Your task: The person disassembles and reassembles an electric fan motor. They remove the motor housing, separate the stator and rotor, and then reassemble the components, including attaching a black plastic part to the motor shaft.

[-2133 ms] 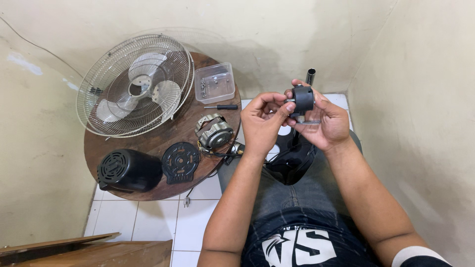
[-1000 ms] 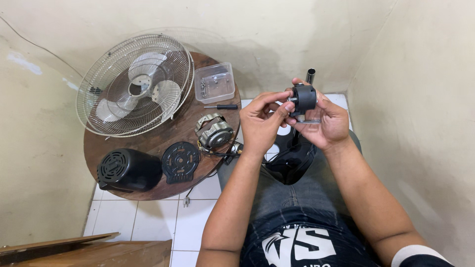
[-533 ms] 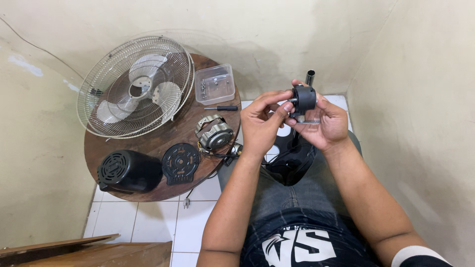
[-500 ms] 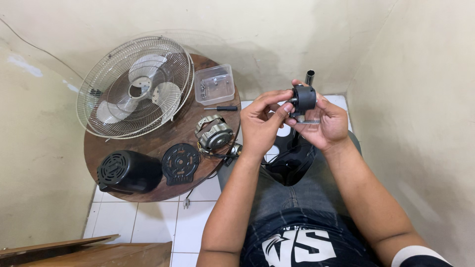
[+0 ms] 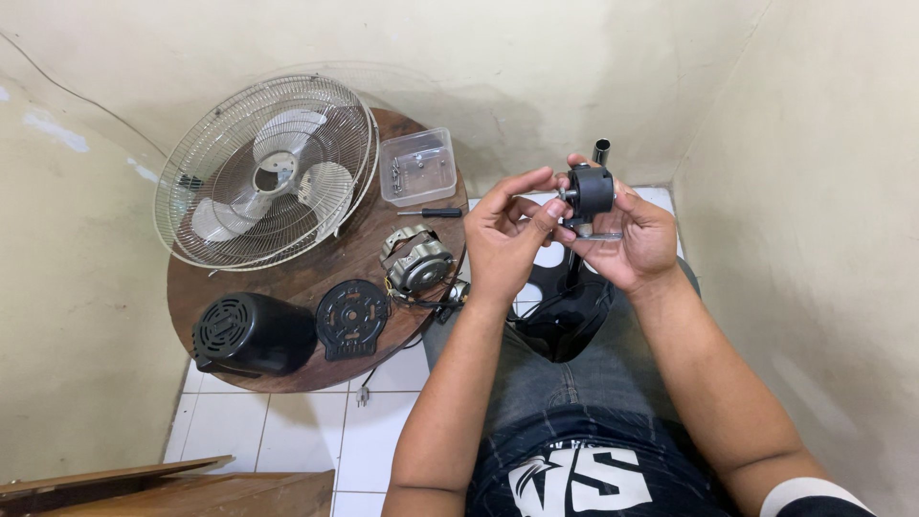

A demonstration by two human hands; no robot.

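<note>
My right hand (image 5: 627,239) holds a small black cylindrical fan part (image 5: 588,191) up over my lap. The fingertips of my left hand (image 5: 507,239) pinch the metal bit on that part's left side. Below both hands a black fan base (image 5: 565,321) with a dark upright pole (image 5: 600,151) rests on my lap. On the round wooden table (image 5: 316,359) to the left lie a metal fan motor (image 5: 417,260), a round black motor cover plate (image 5: 352,318) and a black motor housing (image 5: 251,333).
A wire fan guard with pale blades (image 5: 268,172) leans at the back of the table. A clear plastic box of screws (image 5: 417,166) and a screwdriver (image 5: 431,213) lie near it. Walls close in left, behind and right. A wooden plank (image 5: 163,483) lies bottom left on white floor tiles.
Both hands stay at the small black part with only slight finger shifts. Nothing on the table has moved.
</note>
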